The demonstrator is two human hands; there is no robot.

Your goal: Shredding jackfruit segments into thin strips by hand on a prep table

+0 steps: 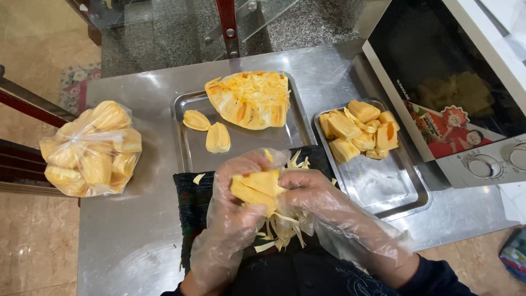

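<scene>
Item: jackfruit pod (256, 189), long axis crosswise, between our hands. Left hand (233, 205) pinches its left end; right hand (312, 197) pinches the right. Fibres (279, 227) beneath.

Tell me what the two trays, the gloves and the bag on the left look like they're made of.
Left tray and right tray: probably stainless steel, brushed grey with dull reflections. Gloves on the left hand and right hand: thin clear plastic film, loose and wrinkled. Bag: clear, crinkly glossy plastic, yellow fruit pieces showing through.

brushed steel table (137, 235), glossy metal tray (394, 192)
</scene>
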